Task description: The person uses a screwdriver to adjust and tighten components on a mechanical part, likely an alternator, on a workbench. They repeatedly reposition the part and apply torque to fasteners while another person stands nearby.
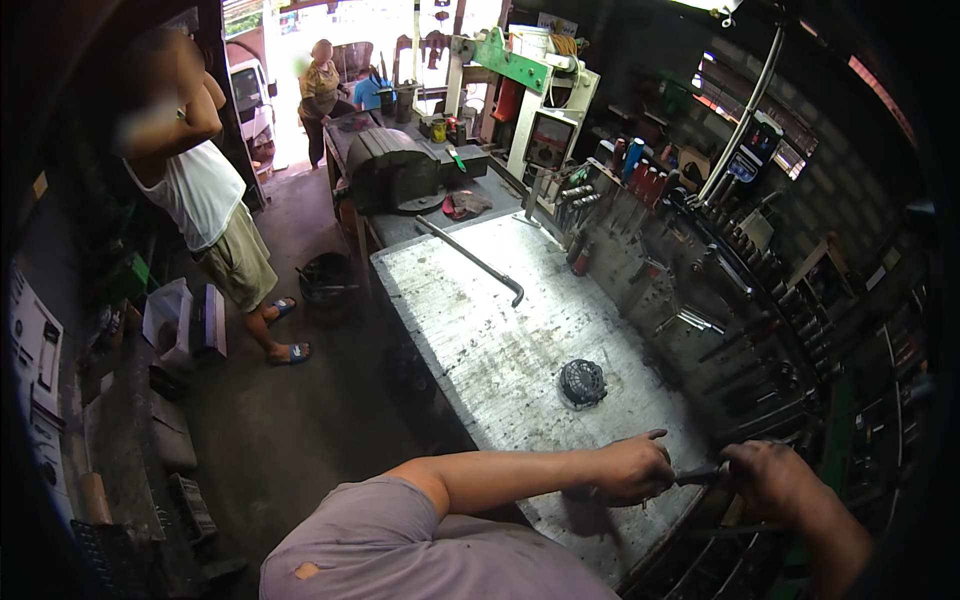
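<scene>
2-handed hold: the left hand [637,468] and the right hand [768,478] are facing each other across a small gap, above the near right part of the bench [470,350].
Dark piece [703,474]: it is bridging that gap, running roughly crosswise from 1 hand to the other; dim light and its small size are hiding its exact kind.
Left grip: the fingers are curling tightly at the piece's left end, while 1 digit is pointing away toward the right.
Right grip: the fingers are bending inward around the piece's right end.
Round ribbed part [582,384]: it is sitting on the pale bench top, beyond the left hand and apart from it.
Bent bar [475,262]: it is lying farther along the top, its hooked end pointing nearer the hands.
Far end: a reddish cloth [465,205] is lying beside a bulky dark grey object [395,165].
Tool side: many hand tools [690,318] are lining the right of the bench.
Floor: a black basin [328,285] is resting left of the bench.
Onlookers: 1 person in a white top [205,205] is standing at left with arms raised; 1 more person [322,85] is standing near the bright doorway.
</scene>
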Motion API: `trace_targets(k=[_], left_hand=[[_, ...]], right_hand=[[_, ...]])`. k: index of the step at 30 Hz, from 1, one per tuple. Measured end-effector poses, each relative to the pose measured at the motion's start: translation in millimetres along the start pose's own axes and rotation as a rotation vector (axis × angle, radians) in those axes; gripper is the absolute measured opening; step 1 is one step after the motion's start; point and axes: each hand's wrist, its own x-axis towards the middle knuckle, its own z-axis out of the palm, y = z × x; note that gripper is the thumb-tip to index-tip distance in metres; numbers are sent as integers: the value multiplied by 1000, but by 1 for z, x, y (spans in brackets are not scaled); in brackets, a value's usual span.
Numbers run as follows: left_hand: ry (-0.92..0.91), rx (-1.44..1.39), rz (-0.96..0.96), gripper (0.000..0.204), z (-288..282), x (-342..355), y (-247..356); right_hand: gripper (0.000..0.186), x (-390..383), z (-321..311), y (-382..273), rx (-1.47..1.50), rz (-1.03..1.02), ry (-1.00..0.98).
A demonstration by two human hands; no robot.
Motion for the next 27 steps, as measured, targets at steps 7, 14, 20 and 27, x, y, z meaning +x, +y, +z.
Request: trace_targets(k=[7,14,20,27], left_hand=[[6,-23,11,16,0,3,-2],[-32,35,-11,20,-3,3,-2],[-21,47,-48,20,0,3,-3],[-36,15,-34,18,0,3,-6]], right_hand=[[30,-1,11,2,96,64,-81],[52,3,-5,-6,-43,8,-25],[41,11,4,2,94,329,-111],[43,3,-5,6,-305,-81,-123]])
